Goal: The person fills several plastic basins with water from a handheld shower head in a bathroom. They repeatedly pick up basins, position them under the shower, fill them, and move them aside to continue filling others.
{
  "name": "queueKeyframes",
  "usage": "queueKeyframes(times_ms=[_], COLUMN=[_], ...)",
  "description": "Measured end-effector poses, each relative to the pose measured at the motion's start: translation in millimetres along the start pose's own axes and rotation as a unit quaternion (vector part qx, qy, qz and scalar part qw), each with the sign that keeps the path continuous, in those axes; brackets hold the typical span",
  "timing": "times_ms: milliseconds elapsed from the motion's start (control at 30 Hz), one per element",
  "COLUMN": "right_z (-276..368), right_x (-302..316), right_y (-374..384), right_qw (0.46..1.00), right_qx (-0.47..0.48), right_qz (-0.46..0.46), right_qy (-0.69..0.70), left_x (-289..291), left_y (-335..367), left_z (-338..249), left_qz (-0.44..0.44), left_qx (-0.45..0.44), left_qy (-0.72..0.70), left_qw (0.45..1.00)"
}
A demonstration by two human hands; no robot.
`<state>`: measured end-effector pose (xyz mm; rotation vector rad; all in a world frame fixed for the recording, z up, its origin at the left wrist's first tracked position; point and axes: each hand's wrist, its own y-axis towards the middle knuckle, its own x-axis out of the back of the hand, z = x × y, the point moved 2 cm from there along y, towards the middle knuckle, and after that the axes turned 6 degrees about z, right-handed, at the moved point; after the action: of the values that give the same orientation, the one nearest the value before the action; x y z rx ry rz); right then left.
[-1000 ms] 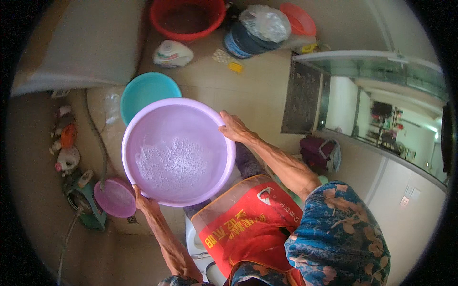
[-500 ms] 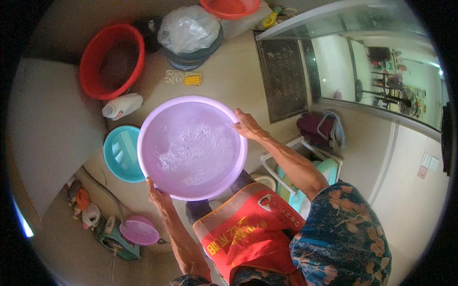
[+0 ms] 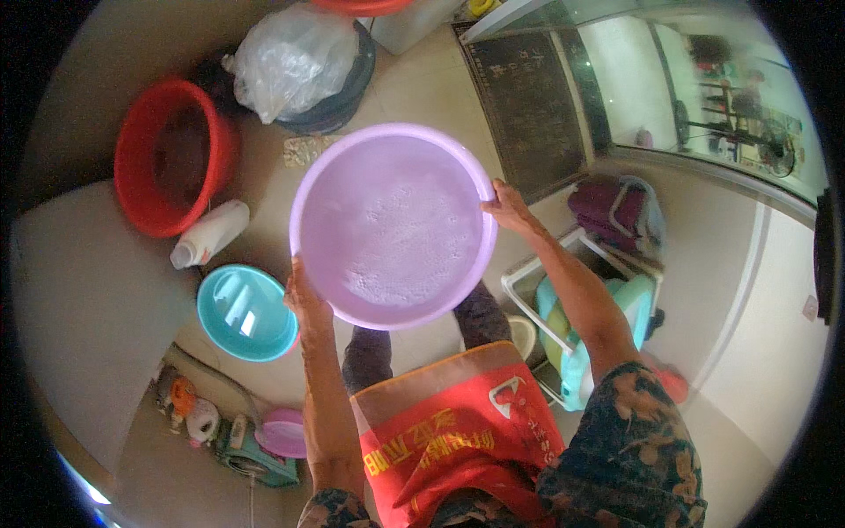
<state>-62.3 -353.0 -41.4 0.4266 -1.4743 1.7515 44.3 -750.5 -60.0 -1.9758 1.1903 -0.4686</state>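
Observation:
Both hands carry a large lilac washbasin [image 3: 405,319] in front of me. Cloudy water with patches of white foam [image 3: 400,255] lies in it. My left hand [image 3: 306,297] grips the rim at the lower left, and my right hand [image 3: 509,208] grips it at the upper right. The fingers of each hand are partly hidden by the basin. Under and left of my left hand, a turquoise basin [image 3: 222,327] of clear water stands on the floor. My red apron [image 3: 458,422] and dark trouser legs show just below the lilac basin.
A red tub [image 3: 227,145] and a white bottle [image 3: 211,233] stand at the left. Behind are clear plastic bags [image 3: 295,62] on a dark container and a dark mat [image 3: 528,106]. A white-framed rack [image 3: 528,308] is at the right; a small pink basin [image 3: 283,433] sits lower left.
The lilac basin has moved right and slightly away, with both hands still on its rim. Its foam has shifted and spread. The whole view has turned a little.

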Motion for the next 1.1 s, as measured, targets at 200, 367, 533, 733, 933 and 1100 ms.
queueKeyframes(times_ms=[200, 367, 533, 733, 933, 1100], right_z=[-49.4, -72.1, -108.3, -148.3, -160.0, -147.1], right_x=[2.4, 11.5, 27.2, 48.9, 79.7, 94.7], right_y=[10.5, 60.8, 123.1, 218.3, 275.0, 311.6], right_qw=[0.997, 0.996, 0.997, 0.999, 0.998, 0.990], right_qx=[-0.025, -0.005, -0.016, 0.045, 0.032, -0.010], right_qz=[0.028, 0.056, 0.065, 0.011, 0.006, 0.038], right_qy=[0.063, 0.069, 0.049, 0.021, 0.060, 0.132], left_x=[-35.1, -55.0, -99.8, -162.2, -202.5, -216.0], left_y=[11.1, 64.2, 94.6, 165.3, 221.8, 253.0], left_z=[17.9, 57.1, 68.4, 67.4, 75.2, 60.8], left_qz=[0.043, -0.004, 0.025, 0.054, 0.030, 0.026], left_qx=[-0.167, -0.130, -0.067, -0.087, -0.006, -0.311], left_qy=[0.321, 0.211, 0.184, 0.217, -0.093, 0.503], left_qw=[0.931, 0.969, 0.980, 0.971, 0.995, 0.806])
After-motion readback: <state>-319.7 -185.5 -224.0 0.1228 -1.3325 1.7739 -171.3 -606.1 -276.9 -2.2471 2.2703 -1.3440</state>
